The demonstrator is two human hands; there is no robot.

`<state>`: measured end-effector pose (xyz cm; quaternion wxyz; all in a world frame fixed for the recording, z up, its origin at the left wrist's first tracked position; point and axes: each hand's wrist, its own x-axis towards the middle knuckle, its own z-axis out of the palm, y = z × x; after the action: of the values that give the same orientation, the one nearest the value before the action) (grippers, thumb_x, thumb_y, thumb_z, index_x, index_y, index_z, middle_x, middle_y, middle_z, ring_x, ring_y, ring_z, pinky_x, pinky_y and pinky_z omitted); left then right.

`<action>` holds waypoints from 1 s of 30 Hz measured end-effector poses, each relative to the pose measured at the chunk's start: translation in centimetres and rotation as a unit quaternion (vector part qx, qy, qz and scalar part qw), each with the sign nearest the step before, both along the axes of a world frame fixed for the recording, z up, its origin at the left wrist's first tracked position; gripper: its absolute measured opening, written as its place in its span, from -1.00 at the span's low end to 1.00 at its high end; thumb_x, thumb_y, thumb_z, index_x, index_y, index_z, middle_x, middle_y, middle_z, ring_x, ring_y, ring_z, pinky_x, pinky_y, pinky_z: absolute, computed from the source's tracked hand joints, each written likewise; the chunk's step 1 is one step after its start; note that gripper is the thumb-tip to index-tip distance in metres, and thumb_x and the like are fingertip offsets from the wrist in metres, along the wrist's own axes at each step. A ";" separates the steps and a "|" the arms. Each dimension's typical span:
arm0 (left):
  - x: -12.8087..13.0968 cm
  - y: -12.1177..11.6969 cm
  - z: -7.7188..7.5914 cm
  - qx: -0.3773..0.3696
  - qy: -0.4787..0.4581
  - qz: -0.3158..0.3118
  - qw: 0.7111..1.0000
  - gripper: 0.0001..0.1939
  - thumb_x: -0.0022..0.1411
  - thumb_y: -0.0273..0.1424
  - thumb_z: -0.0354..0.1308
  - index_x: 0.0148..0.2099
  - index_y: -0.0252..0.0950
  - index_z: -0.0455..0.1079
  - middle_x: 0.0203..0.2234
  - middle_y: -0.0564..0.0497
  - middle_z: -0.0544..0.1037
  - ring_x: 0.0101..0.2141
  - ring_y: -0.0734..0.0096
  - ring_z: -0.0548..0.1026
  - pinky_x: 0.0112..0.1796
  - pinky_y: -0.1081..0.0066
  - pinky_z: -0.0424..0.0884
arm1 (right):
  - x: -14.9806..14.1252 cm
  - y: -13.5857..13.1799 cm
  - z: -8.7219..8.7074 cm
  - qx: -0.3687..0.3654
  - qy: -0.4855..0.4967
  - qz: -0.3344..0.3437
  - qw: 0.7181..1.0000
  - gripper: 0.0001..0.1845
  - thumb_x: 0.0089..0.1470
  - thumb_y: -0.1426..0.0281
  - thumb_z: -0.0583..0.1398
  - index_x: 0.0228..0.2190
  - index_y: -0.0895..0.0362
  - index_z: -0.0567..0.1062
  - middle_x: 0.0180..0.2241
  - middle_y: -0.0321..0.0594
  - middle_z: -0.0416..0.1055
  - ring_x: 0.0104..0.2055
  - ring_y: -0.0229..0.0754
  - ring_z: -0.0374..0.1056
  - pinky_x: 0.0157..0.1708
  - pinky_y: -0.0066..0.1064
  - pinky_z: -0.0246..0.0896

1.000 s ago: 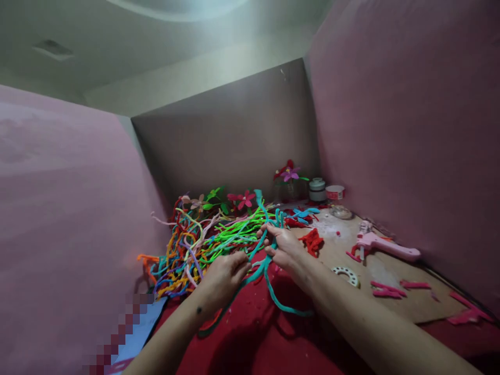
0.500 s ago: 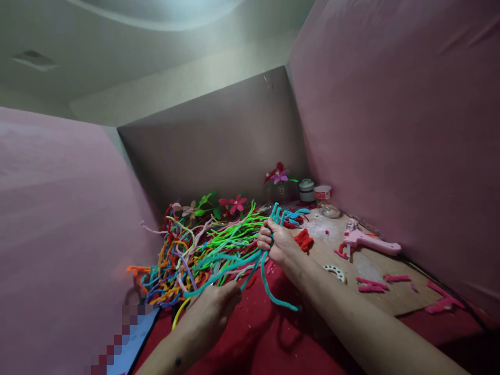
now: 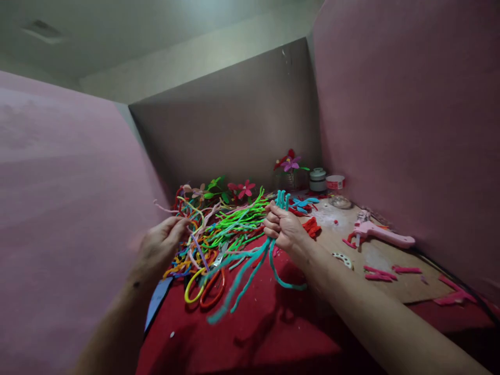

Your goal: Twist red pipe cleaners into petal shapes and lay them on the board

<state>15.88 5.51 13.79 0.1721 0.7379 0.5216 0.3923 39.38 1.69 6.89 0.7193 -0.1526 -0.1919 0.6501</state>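
Note:
My right hand (image 3: 284, 228) is wrapped round a bundle of teal pipe cleaners (image 3: 250, 260). Their short ends stick up above the fist, and the long ends fan down and leftward over the red cloth, a few blurred. At the left edge of a heap of mixed pipe cleaners (image 3: 242, 221), my left hand (image 3: 164, 245) has its fingers pinched together; whatever lies between them is hidden. Scissors (image 3: 213, 291) with yellow and red handles lie in front of the heap, their blades partly covered by strands.
A pink glue gun (image 3: 380, 234) rests on a brown board (image 3: 402, 284) at the right, with pink pipe-cleaner pieces (image 3: 378, 273) nearby. Finished flowers (image 3: 246, 188) and a lidded jar (image 3: 317, 179) stand at the back. Pink panels (image 3: 406, 114) enclose the sides.
My left hand has moved up and left, from the lower ends of the teal strands to the heap's left edge. The scissors' handles have come into sight. My right hand keeps its hold.

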 end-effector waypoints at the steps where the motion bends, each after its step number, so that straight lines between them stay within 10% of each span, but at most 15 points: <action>1: 1.1 -0.4 -0.1 -0.032 -0.050 -0.068 0.996 -0.69 0.03 -0.17 0.11 -0.28 -0.30 0.41 -0.49 0.03 0.50 -0.42 0.40 0.40 -0.39 0.50 0.28 | -0.3 -0.1 0.1 0.000 -0.002 0.022 1.000 -0.70 0.16 0.25 0.01 -0.53 0.16 0.23 -0.79 -0.54 -0.18 -0.78 -0.46 -0.31 -0.81 -0.59 -0.39; 5: 6.7 -2.6 -2.6 -0.330 -0.163 -0.317 0.874 -0.59 -0.02 -0.16 0.19 -0.24 -0.42 0.42 -0.44 -0.11 0.51 -0.41 0.36 0.45 -0.34 0.39 0.35 | -1.8 -0.2 0.2 -0.010 0.003 0.063 0.998 -0.64 0.16 0.17 -0.04 -0.52 0.16 0.23 -0.79 -0.54 -0.17 -0.79 -0.46 -0.31 -0.82 -0.59 -0.38; 10: 9.6 -5.1 -6.6 -0.504 -0.216 -0.318 0.773 -0.73 -0.02 -0.26 0.19 -0.47 -0.38 0.27 -0.73 0.14 0.29 -0.72 0.62 0.23 -0.61 0.50 0.25 | -2.5 -0.1 -0.3 -0.039 -0.017 -0.001 0.999 -0.61 0.15 0.13 -0.06 -0.52 0.15 0.24 -0.82 -0.54 -0.15 -0.81 -0.45 -0.30 -0.84 -0.58 -0.38; 16: 10.3 -7.9 -9.1 -0.376 -0.253 -0.245 0.857 -0.83 0.12 -0.33 0.01 -0.46 -0.31 0.22 -0.81 0.23 0.12 -0.82 0.70 -0.01 -0.76 0.61 -0.09 | -0.5 0.6 -0.7 -0.118 0.046 -0.018 0.992 -0.60 0.24 0.29 -0.16 -0.59 0.15 0.14 -0.85 -0.52 -0.15 -0.83 -0.46 -0.27 -0.85 -0.58 -0.36; 24: 8.7 -8.8 -8.8 -0.494 -0.401 -0.321 0.701 -0.85 0.07 -0.36 0.08 -0.46 -0.33 0.24 -0.80 0.25 -0.04 -0.77 0.69 -0.14 -0.78 0.63 -0.17 | -0.6 1.3 -0.2 -0.089 0.029 -0.088 0.992 -0.64 0.23 0.39 -0.14 -0.58 0.16 0.19 -0.84 -0.51 -0.17 -0.84 -0.45 -0.27 -0.84 -0.57 -0.35; 30: 6.9 -9.4 -8.0 -0.462 -0.424 -0.292 0.723 -0.85 0.11 -0.37 0.06 -0.44 -0.34 0.24 -0.79 0.24 0.01 -0.77 0.70 -0.10 -0.79 0.64 -0.10 | 1.9 2.6 -1.0 -0.163 0.098 -0.094 0.977 -0.65 0.23 0.31 -0.18 -0.54 0.12 0.18 -0.80 -0.48 -0.07 -0.82 -0.39 -0.09 -0.83 -0.58 -0.11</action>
<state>22.74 -3.91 5.78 0.8005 0.4398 0.2696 0.3051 41.24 4.25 5.88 0.7581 -0.2210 0.0030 0.6135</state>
